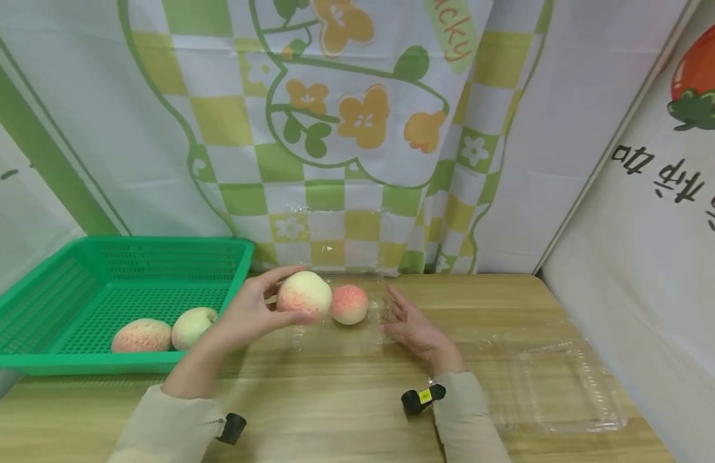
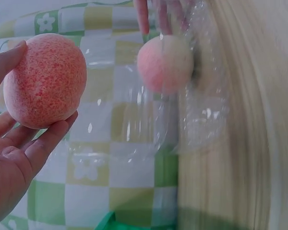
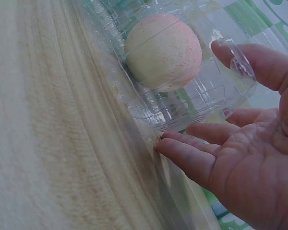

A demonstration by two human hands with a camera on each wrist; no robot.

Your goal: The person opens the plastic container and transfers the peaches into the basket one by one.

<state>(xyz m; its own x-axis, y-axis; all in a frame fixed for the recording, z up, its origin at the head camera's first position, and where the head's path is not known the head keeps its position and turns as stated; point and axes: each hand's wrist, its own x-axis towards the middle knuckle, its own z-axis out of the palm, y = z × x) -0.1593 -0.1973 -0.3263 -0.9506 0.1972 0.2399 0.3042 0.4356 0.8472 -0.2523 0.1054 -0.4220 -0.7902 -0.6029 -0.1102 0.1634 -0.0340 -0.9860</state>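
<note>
My left hand [image 1: 250,314] holds a pale peach with a pink blush [image 1: 304,296], thumb on one side and fingers on the other. In the left wrist view this peach [image 2: 45,80] shows its speckled pink side, raised above the table. A second, smaller-looking peach [image 1: 350,305] sits inside a clear plastic clamshell box [image 1: 318,338] with its lid up at the back. Beside the box's right end is my right hand [image 1: 416,329], its fingers spread and relaxed. In the right wrist view, the thumb and fingertips lie right at the clear box's edge [image 3: 242,79].
A green plastic basket [image 1: 166,240] stands at the left with two peaches, one pinkish [image 1: 141,336] and one pale [image 1: 191,328]. Another open clear clamshell box [image 1: 615,421] lies at the right. A patterned curtain [image 1: 334,173] hangs along the wooden table's [image 1: 311,411] back edge.
</note>
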